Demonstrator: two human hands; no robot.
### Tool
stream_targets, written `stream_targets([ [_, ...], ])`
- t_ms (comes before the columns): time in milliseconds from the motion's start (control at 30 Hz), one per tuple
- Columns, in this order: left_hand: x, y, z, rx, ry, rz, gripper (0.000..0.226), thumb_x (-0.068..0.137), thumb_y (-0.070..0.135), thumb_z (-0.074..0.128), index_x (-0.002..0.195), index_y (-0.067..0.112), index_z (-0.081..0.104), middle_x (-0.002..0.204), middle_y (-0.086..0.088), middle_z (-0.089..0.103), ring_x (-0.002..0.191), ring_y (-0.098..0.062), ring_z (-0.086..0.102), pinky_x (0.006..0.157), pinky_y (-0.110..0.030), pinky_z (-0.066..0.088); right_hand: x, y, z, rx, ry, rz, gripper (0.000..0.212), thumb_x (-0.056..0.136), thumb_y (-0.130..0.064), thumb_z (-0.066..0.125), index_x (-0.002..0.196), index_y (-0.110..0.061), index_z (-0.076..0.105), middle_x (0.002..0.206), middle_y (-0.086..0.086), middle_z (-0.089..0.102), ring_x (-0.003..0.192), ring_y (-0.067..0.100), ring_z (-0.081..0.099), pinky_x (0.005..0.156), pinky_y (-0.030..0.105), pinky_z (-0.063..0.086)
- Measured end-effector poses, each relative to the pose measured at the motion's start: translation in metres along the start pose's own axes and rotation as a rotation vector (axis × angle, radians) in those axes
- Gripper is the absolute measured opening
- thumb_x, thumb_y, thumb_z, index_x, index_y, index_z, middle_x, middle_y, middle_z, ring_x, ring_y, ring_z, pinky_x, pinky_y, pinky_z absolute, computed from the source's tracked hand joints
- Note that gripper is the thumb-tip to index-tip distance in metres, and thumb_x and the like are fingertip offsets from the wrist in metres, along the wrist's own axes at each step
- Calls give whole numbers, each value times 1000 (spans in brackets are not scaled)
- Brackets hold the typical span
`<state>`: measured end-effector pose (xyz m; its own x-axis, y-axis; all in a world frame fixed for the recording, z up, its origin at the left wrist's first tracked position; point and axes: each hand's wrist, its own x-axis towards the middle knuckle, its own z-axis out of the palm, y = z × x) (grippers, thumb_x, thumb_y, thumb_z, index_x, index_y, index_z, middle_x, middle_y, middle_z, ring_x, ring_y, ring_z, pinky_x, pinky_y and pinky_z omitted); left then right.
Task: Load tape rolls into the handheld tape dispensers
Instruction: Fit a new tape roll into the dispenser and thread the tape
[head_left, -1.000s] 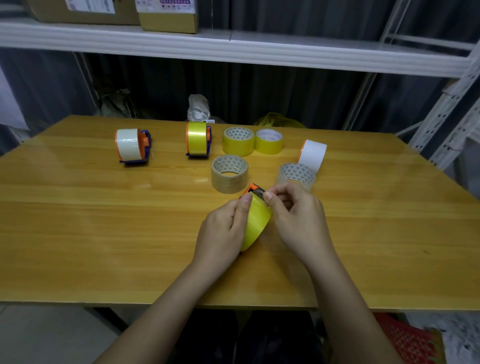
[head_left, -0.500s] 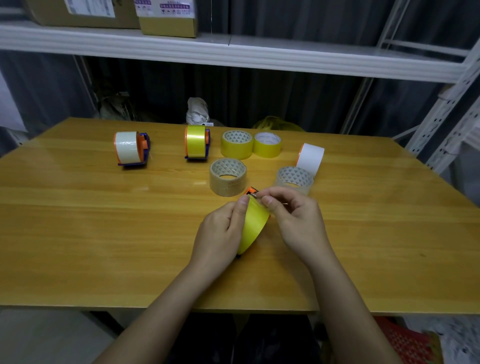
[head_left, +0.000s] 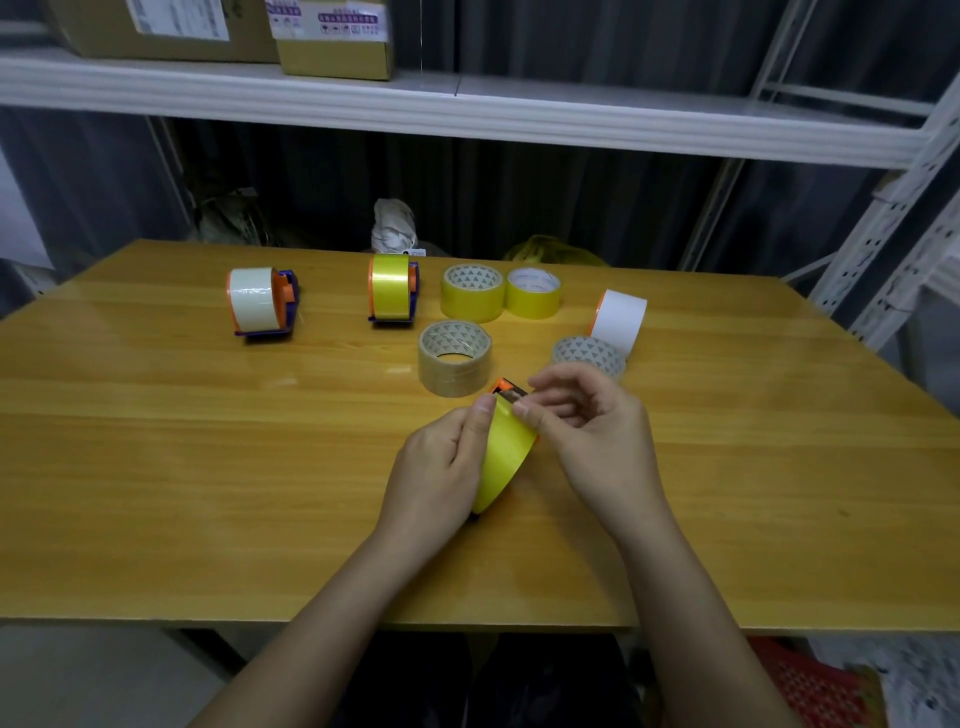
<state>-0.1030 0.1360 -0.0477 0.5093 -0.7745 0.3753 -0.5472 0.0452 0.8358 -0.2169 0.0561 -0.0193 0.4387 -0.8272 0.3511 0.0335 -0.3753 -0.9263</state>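
Left hand (head_left: 441, 462) has its grip wrapped around the yellow roll (head_left: 506, 457) sitting in the dispenser (head_left: 508, 388) low over the tabletop (head_left: 156, 441) - steadying it, I'd guess - while the right hand (head_left: 587, 436) pinches the tape end at the cutter.

Dim, overhead-lit view with soft glare on the table (head_left: 156, 467), bowed edges, murky background.

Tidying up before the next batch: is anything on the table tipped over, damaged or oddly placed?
Nothing stands out. The loaded white-tape dispenser and yellow-tape dispenser stand upright, and the loose rolls sit neatly on the wooden table. Only the white tape roll stands on edge, leaning slightly.
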Motion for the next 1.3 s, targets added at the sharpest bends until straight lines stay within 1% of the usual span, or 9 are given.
stream_targets([
  [100, 0, -1, 0, 3, 4, -3, 41, 90, 51, 31, 57, 27, 39, 49, 15, 46, 49, -6, 40, 51, -33, 29, 1, 4, -1, -41, 16, 97, 22, 78, -11, 78, 93, -22, 67, 69, -6, 66, 63, 1, 57, 63, 15, 49],
  [233, 0, -2, -1, -17, 0, -2, 41, 90, 52, 31, 57, 29, 41, 49, 14, 46, 49, -6, 41, 51, -31, 30, 1, 3, -6, -272, -34, 82, 8, 81, -31, 75, 83, -23, 76, 68, -8, 67, 63, 5, 57, 57, 14, 43],
  [367, 1, -1, -1, -9, 1, -2, 41, 91, 50, 32, 56, 31, 41, 50, 15, 48, 50, -6, 42, 51, -31, 30, 3, -1, -6, -370, -34, -4, 8, 84, -28, 73, 80, -22, 78, 77, -10, 70, 76, 5, 62, 64, 19, 46],
  [667, 9, -6, -7, -23, 1, 12, 59, 92, 49, 30, 51, 8, 39, 45, -3, 36, 43, -12, 35, 45, -35, 26, 8, -5, 4, -597, -61, -47, 14, 92, -27, 63, 79, -22, 66, 73, -5, 65, 70, 13, 56, 61, 32, 41],
  [767, 10, -10, -13, -32, 6, -8, 61, 91, 49, 33, 50, 5, 39, 46, -6, 35, 42, -14, 34, 44, -34, 24, 16, -9, 1, -578, -131, 61, 18, 92, -26, 63, 75, -19, 66, 72, -3, 67, 72, 15, 59, 65, 33, 45],
  [867, 13, -10, -19, -64, -9, -32, 57, 87, 51, 34, 50, 9, 37, 47, -7, 34, 43, -13, 32, 44, -30, 22, 24, -11, -4, -368, -211, 194, 19, 92, -19, 63, 75, -12, 68, 70, 1, 71, 70, 18, 65, 72, 40, 53],
  [1033, 18, -10, -27, -80, -82, -85, 61, 83, 56, 35, 53, 4, 42, 52, -8, 35, 49, -18, 34, 47, -30, 24, 24, -6, -9, 97, -206, 459, 18, 94, -7, 59, 76, -7, 61, 61, 0, 68, 59, 4, 65, 60, 15, 55],
  [1167, 25, -9, -34, -138, -141, -186, 73, 80, 63, 37, 71, -6, 57, 69, -11, 50, 63, -19, 48, 59, -32, 37, 16, 0, -2, 139, -152, 398, 22, 96, -8, 56, 74, -11, 58, 66, -3, 71, 65, 3, 67, 65, 19, 56],
  [1300, 38, -9, -42, 23, -67, -133, 35, 92, 47, 47, 92, 18, 66, 90, -12, 66, 80, -18, 58, 72, -41, 48, 12, 6, 9, 45, -57, 281, 22, 94, -14, 60, 72, -13, 61, 68, 0, 72, 66, 11, 67, 62, 25, 55],
])
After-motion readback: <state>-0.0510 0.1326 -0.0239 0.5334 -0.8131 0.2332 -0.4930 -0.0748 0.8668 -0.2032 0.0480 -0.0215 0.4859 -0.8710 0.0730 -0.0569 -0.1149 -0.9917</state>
